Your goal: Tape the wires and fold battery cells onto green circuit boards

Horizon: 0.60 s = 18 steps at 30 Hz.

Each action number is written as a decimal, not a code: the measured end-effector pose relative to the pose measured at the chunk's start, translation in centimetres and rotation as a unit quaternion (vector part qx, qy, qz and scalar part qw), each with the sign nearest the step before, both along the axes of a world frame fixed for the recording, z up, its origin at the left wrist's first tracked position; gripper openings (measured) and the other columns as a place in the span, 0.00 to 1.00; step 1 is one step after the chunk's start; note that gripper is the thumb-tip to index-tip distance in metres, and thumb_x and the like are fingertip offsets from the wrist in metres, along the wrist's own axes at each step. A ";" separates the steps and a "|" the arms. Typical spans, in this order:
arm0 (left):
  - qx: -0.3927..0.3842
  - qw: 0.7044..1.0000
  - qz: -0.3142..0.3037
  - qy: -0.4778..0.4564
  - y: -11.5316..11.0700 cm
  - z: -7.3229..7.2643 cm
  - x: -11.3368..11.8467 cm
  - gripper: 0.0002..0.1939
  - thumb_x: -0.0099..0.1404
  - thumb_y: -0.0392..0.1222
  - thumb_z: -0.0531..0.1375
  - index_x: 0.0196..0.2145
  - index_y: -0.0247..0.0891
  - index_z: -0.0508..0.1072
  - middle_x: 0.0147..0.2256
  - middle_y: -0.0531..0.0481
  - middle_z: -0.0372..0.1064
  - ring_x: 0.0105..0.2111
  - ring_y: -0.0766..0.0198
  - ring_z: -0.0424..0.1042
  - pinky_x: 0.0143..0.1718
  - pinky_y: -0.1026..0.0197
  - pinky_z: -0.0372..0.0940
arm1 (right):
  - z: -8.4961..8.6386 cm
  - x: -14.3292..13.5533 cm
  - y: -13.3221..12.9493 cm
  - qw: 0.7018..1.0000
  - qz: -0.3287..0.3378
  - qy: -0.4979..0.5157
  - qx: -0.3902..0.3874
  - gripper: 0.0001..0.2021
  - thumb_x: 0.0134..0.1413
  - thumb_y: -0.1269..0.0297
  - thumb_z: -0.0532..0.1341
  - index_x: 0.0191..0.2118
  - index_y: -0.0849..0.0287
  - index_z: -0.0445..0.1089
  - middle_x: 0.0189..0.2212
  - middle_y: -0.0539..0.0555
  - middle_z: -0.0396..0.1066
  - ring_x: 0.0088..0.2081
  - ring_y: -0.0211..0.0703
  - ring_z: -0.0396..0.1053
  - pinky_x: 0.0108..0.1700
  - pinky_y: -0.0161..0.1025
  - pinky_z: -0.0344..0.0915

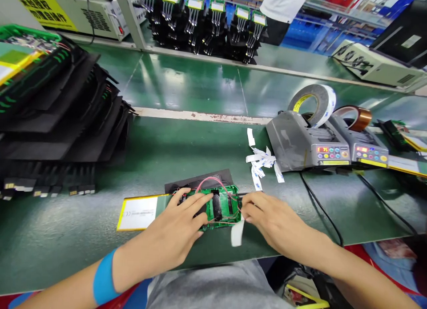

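Note:
A green plastic housing (225,206) with red wires and a black strip inside lies near the bench's front edge. My left hand (180,220) rests over its left part, fingers spread. At its right end my right hand (263,211) is closed, thumb and fingers pinched on a white tape strip (237,233) that hangs down. A flat battery pack (138,212) with yellow edges lies to the left, partly under my left hand. Behind the housing is a black sheet (200,179).
White strips (262,161) lie behind my right hand, beside two tape dispensers (296,142) with tape rolls and cables. Stacked black units (66,109) fill the left side. More wired units (207,24) stand at the back, near a person in white (283,4).

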State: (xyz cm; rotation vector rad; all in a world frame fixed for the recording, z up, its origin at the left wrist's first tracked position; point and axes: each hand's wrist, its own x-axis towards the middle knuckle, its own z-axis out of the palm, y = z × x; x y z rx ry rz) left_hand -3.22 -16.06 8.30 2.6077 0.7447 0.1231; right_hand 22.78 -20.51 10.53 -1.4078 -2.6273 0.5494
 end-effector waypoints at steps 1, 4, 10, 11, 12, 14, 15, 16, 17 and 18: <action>0.000 1.000 0.000 -0.003 0.0 0.0 0.0 0.07 0.66 0.35 0.54 0.39 0.39 0.70 0.58 0.42 0.63 0.60 0.53 0.58 0.61 0.40 0.46 | 0.4 0.6 0.1 0.998 -0.019 0.042 -0.039 0.10 0.63 0.75 0.49 0.36 0.59 0.66 0.35 0.54 0.68 0.35 0.42 0.65 0.37 0.40 0.64; 0.005 1.000 -0.003 -0.005 -0.1 -0.1 -0.1 0.07 0.66 0.35 0.54 0.40 0.40 0.71 0.58 0.42 0.63 0.59 0.53 0.60 0.61 0.41 0.47 | 0.2 3.1 1.2 0.972 -0.128 0.170 -0.100 0.07 0.64 0.68 0.53 0.35 0.57 0.65 0.30 0.50 0.70 0.31 0.39 0.67 0.34 0.36 0.65; 0.014 1.000 0.004 -0.019 0.0 -0.2 -0.3 0.08 0.68 0.41 0.55 0.43 0.45 0.72 0.57 0.48 0.65 0.59 0.54 0.61 0.60 0.43 0.45 | -3.9 6.3 3.8 0.929 -0.316 0.161 0.108 0.12 0.58 0.63 0.59 0.47 0.61 0.66 0.39 0.58 0.71 0.33 0.44 0.70 0.40 0.45 0.68; 0.012 1.000 0.004 -0.020 0.0 -0.1 -0.3 0.08 0.68 0.42 0.55 0.43 0.45 0.72 0.56 0.49 0.65 0.58 0.55 0.61 0.60 0.44 0.45 | -4.0 6.0 3.7 0.937 -0.291 0.167 0.098 0.15 0.58 0.64 0.59 0.51 0.60 0.64 0.43 0.59 0.70 0.36 0.44 0.70 0.42 0.46 0.68; 0.010 1.000 0.002 -0.019 0.1 0.0 -0.3 0.08 0.68 0.42 0.55 0.42 0.46 0.72 0.55 0.50 0.66 0.58 0.56 0.62 0.60 0.45 0.45 | -3.9 5.6 3.6 0.948 -0.252 0.182 0.068 0.17 0.58 0.65 0.59 0.53 0.59 0.63 0.45 0.59 0.69 0.38 0.43 0.69 0.43 0.45 0.68; 0.006 1.000 0.002 -0.018 0.2 0.2 -0.2 0.08 0.68 0.42 0.54 0.41 0.46 0.73 0.52 0.51 0.68 0.55 0.57 0.64 0.59 0.46 0.46 | -3.3 4.5 3.1 0.963 -0.159 0.216 -0.018 0.15 0.59 0.67 0.59 0.52 0.55 0.64 0.47 0.56 0.68 0.44 0.42 0.68 0.47 0.43 0.67; 0.005 1.000 0.004 -0.020 0.3 0.2 -0.2 0.08 0.68 0.42 0.54 0.40 0.46 0.73 0.50 0.51 0.69 0.53 0.58 0.65 0.59 0.47 0.47 | -2.9 3.9 2.9 0.964 -0.119 0.230 -0.054 0.13 0.59 0.68 0.60 0.50 0.54 0.66 0.48 0.55 0.68 0.46 0.41 0.67 0.49 0.43 0.66; 0.005 1.000 0.004 -0.023 0.4 0.2 -0.2 0.08 0.68 0.41 0.54 0.40 0.46 0.73 0.48 0.52 0.70 0.51 0.59 0.66 0.58 0.48 0.47 | -2.6 3.4 2.7 0.963 -0.086 0.242 -0.080 0.11 0.58 0.69 0.61 0.47 0.54 0.68 0.48 0.55 0.67 0.48 0.41 0.66 0.51 0.43 0.65; 0.006 1.000 0.003 -0.026 0.6 0.2 -0.2 0.08 0.68 0.41 0.54 0.39 0.46 0.73 0.45 0.53 0.70 0.49 0.60 0.68 0.58 0.49 0.48 | -2.5 3.1 2.6 0.961 -0.059 0.251 -0.097 0.09 0.58 0.69 0.62 0.44 0.55 0.70 0.48 0.54 0.67 0.49 0.41 0.66 0.53 0.43 0.64; 0.007 1.000 0.002 -0.031 0.7 0.2 -0.2 0.07 0.68 0.41 0.54 0.39 0.46 0.73 0.43 0.54 0.71 0.45 0.61 0.69 0.57 0.49 0.48 | -2.5 2.8 2.6 0.960 -0.037 0.257 -0.105 0.07 0.57 0.69 0.63 0.42 0.55 0.71 0.48 0.54 0.67 0.50 0.41 0.65 0.54 0.43 0.63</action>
